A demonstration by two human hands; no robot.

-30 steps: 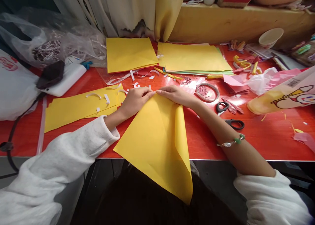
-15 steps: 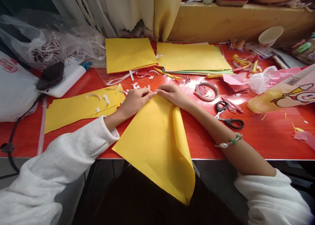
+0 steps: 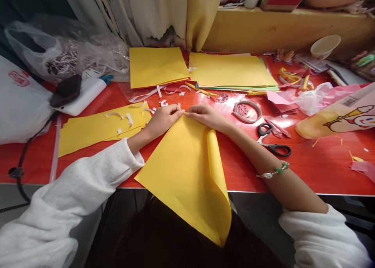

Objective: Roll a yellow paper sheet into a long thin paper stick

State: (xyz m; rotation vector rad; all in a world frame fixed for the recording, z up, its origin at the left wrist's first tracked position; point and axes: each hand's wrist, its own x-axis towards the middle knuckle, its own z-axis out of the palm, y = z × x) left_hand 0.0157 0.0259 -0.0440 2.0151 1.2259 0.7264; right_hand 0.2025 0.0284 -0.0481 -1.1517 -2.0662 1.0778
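A large yellow paper sheet (image 3: 184, 166) hangs over the table's near edge, its right side curled over and its lower corner pointing down. My left hand (image 3: 165, 119) pinches the sheet's top corner with thumb and fingers. Close beside it, my right hand (image 3: 205, 117) is closed on the same corner, the fingertips of both hands almost touching. The exact fold between the fingertips is too small to make out. Yellow strips (image 3: 88, 127) with white paper scraps on them lie left of my left hand.
Yellow sheet stacks (image 3: 158, 67) lie at the back of the red table (image 3: 243, 174). Black-handled scissors (image 3: 278, 149), a tape ring (image 3: 247, 111), pink paper (image 3: 281, 102) and a drink cup (image 3: 336, 111) are on the right. A phone (image 3: 66, 91) and plastic bags sit left.
The view has shifted slightly, so the table items appear a little further right. Both hands still pinch the yellow sheet's top corner, nearly unmoved.
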